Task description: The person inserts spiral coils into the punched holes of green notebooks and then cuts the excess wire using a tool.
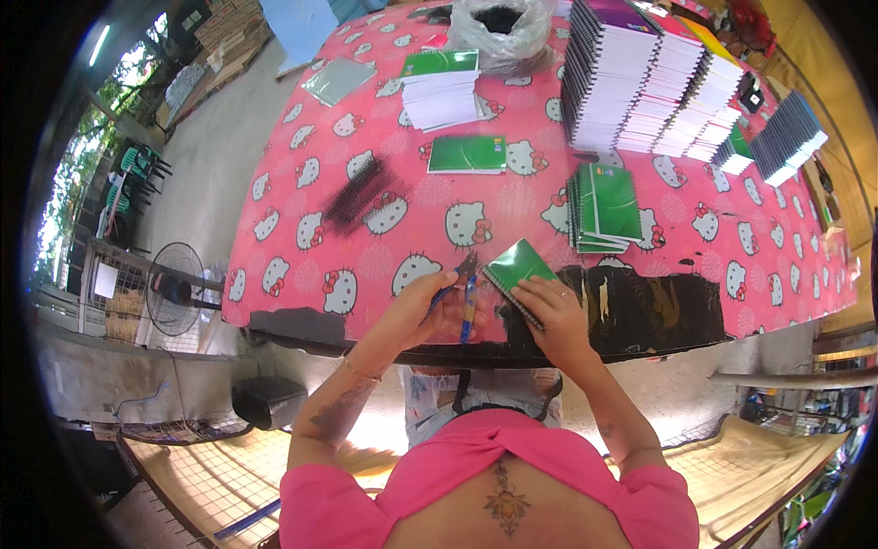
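Near the table's front edge my left hand (428, 297) is wrapped round blue-handled pliers (469, 311), their dark jaws pointing away from me. Just right of them, my right hand (551, 306) grips a green spiral notebook (519, 263) by its lower right part, fingers over the cover. The notebook is tilted, with its black coil binding along the lower left side, close to the jaws but apart from them. Farther right lies a short stack of green spiral notebooks (611, 203). Beyond my hands are a green-covered pad (467, 155) and a taller stack of green-covered pads (441, 91).
Tall stacks of spiral notebooks (608, 87) stand at the far right, with dark-covered ones (788, 137) beyond. A plastic bag (498, 55) holds black material. Black coils (359, 195) lie on the pink patterned tablecloth (302, 220). A fan (176, 289) stands left of the table.
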`<action>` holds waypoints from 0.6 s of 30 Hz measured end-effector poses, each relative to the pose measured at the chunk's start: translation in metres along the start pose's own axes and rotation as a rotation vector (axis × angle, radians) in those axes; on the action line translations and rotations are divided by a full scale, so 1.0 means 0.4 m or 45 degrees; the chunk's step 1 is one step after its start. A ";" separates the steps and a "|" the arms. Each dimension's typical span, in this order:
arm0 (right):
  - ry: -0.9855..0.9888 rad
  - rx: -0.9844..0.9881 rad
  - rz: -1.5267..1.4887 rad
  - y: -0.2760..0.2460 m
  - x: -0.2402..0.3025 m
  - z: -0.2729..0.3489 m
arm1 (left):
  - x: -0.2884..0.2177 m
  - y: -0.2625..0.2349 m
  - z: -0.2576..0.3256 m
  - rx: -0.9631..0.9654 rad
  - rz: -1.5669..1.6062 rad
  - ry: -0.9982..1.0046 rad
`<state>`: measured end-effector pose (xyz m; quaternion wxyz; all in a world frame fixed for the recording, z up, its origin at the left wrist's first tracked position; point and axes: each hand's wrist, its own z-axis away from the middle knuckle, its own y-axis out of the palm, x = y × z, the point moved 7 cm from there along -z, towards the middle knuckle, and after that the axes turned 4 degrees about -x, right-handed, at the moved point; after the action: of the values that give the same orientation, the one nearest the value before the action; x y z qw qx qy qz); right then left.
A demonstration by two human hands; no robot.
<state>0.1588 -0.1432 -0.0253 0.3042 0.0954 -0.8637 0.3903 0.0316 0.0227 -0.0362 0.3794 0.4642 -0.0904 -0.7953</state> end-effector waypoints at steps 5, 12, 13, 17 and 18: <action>-0.125 0.169 0.208 0.025 0.041 0.029 | 0.093 -0.066 -0.002 0.059 -0.060 -0.191; -0.120 0.189 0.217 0.028 0.038 0.033 | 0.083 -0.048 -0.036 0.079 -0.105 -0.252; -0.131 0.190 0.229 0.029 0.039 0.033 | 0.080 -0.047 -0.037 0.048 -0.105 -0.259; -0.148 0.182 0.244 0.032 0.036 0.033 | 0.073 -0.043 -0.037 -0.080 -0.170 -0.275; -0.151 0.184 0.239 0.032 0.037 0.033 | 0.081 -0.049 -0.040 -0.085 -0.168 -0.274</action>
<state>0.1359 -0.1429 -0.0311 0.2071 0.0587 -0.8550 0.4718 0.0253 0.0174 -0.0763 0.3296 0.3682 -0.0732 -0.8663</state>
